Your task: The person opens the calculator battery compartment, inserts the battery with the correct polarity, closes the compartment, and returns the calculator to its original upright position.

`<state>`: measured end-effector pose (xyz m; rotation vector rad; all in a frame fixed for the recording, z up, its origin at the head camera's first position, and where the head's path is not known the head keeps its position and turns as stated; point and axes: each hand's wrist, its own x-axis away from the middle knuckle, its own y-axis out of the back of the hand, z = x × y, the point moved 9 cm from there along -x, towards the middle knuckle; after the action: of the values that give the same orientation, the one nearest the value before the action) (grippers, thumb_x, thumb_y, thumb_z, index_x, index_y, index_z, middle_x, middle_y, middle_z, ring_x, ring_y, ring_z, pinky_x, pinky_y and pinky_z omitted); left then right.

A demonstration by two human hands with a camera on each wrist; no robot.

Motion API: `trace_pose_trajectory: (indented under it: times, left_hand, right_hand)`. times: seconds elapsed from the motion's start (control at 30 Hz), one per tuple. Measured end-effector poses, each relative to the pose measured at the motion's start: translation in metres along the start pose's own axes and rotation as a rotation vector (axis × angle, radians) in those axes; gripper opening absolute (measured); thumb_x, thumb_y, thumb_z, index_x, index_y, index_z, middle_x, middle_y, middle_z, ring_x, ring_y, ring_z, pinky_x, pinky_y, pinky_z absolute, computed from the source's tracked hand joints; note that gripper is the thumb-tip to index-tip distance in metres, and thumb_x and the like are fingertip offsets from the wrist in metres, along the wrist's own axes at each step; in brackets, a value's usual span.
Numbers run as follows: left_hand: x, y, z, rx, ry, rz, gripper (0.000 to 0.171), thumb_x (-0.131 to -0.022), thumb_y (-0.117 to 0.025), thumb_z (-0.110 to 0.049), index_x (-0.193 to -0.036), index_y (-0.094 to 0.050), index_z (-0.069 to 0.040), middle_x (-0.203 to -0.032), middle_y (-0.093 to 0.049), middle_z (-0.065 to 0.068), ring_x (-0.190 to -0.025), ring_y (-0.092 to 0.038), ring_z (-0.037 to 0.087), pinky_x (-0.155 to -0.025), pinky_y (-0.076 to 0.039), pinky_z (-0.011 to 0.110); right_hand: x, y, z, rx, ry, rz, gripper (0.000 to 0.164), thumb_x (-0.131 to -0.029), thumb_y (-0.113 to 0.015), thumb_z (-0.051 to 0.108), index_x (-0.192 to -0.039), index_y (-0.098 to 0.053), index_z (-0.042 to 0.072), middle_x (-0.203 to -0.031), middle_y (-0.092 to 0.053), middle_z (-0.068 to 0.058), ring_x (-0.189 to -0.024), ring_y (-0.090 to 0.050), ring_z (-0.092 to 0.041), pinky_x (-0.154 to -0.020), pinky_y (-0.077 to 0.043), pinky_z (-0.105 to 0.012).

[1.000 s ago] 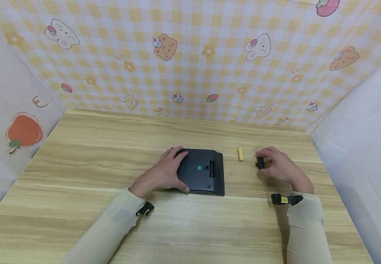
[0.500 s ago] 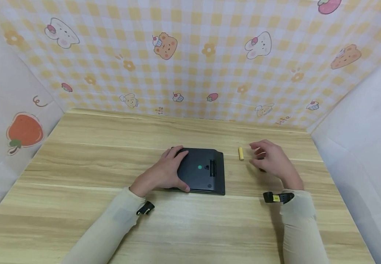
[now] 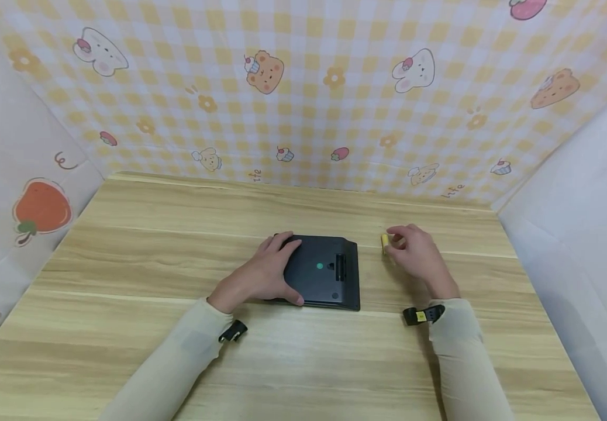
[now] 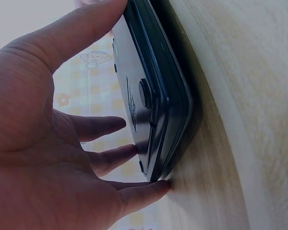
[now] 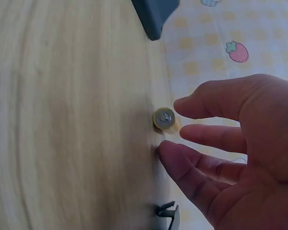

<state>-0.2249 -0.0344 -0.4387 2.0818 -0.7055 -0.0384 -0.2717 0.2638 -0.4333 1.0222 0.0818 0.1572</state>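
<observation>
A black flat device point(image 3: 309, 280), which looks like a calculator, lies face down with its battery slot point(image 3: 340, 267) uncovered. My left hand point(image 3: 266, 275) holds its left part, thumb along the near edge and fingers at the far edge. In the left wrist view, the device's rounded side and a rubber foot point(image 4: 144, 93) show close to that thumb. A yellow battery point(image 5: 163, 119) lies on the table to the right of the device. Around it my right hand point(image 3: 414, 251) has its thumb and fingertips, with gaps to the battery showing in the right wrist view.
A small black cover with a clip point(image 5: 169, 214) lies on the table beside the right fingers, hidden by that hand in the head view. Behind the wooden table point(image 3: 303, 362) hangs a yellow checked cloth point(image 3: 303, 105); pale cloth stands at both sides.
My right hand has let go of the black cover and moved left to the battery. The left hand and the device have stayed in place.
</observation>
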Motion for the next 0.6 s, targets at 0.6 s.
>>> trace_pose_trajectory:
  times: [0.6]
  left_hand:
    - [0.0019,0.0015,-0.0027,0.005,0.0,0.002,0.123,-0.078,-0.103,-0.04,-0.173,-0.033,-0.006,-0.182,-0.015,0.016,-0.165,-0.013,0.05,-0.126,-0.031,0.064]
  right_hand:
    - [-0.0043,-0.0091,0.0035,0.03,-0.02,0.013,0.041,-0.093,-0.084,0.007,-0.132,-0.073,0.0,-0.108,-0.072,-0.021,-0.097,-0.07,-0.038,-0.086,-0.056,-0.055]
